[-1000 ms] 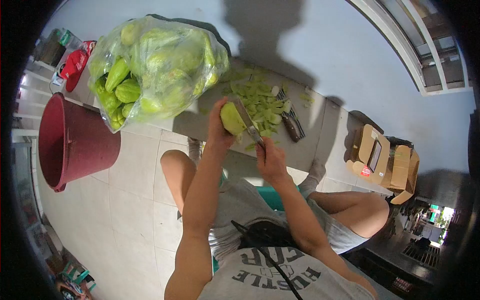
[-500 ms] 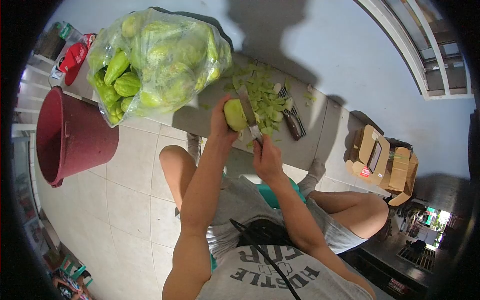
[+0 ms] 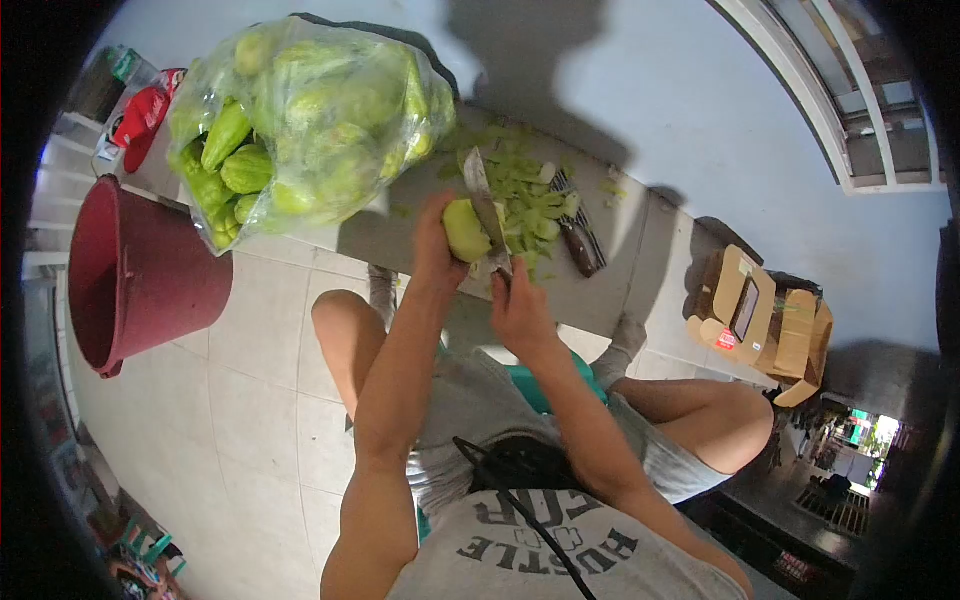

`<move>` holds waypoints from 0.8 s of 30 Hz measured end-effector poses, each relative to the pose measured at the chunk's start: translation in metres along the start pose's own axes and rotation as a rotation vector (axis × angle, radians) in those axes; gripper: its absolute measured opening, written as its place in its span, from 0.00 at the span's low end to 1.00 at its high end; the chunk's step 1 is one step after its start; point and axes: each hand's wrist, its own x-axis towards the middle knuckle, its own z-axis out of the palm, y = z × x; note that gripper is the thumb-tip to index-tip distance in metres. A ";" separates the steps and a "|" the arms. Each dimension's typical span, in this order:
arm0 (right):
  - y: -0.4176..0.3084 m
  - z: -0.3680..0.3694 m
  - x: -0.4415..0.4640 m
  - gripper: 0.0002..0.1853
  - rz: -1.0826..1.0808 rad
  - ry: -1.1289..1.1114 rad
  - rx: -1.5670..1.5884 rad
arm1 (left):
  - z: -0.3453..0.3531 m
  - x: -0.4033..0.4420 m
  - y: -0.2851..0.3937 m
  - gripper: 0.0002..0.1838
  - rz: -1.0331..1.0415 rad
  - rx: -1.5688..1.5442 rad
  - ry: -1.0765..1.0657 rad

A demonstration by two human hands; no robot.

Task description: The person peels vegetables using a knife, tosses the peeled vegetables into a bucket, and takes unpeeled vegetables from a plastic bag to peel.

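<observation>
My left hand (image 3: 434, 245) is wrapped round a pale green peeled chayote (image 3: 464, 232), holding it over the grey ledge (image 3: 400, 238). In my right hand (image 3: 522, 310) is a knife (image 3: 482, 195), its broad blade lying along the right side of the chayote and pointing away from me. The fingers of that hand close round the handle and hide most of it. Green peelings (image 3: 525, 205) lie scattered just beyond the blade. To their right rests a second tool with a brown handle (image 3: 578, 250) and a dark striped part; its exact kind is unclear.
A clear plastic bag (image 3: 330, 130) full of green chayotes sits on the ledge at the left. A dark red bucket (image 3: 175, 285) stands near it. To the right is an opened cardboard box (image 3: 745, 310). A red cap (image 3: 142, 120) lies at far left.
My right hand and the knife have shifted slightly left and toward me along the chayote. The whole view has drifted a little; both hands keep their hold.
</observation>
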 end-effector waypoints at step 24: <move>-0.001 -0.056 0.022 0.14 0.110 -0.176 0.117 | 0.014 -0.021 0.000 0.22 -0.032 0.087 -0.067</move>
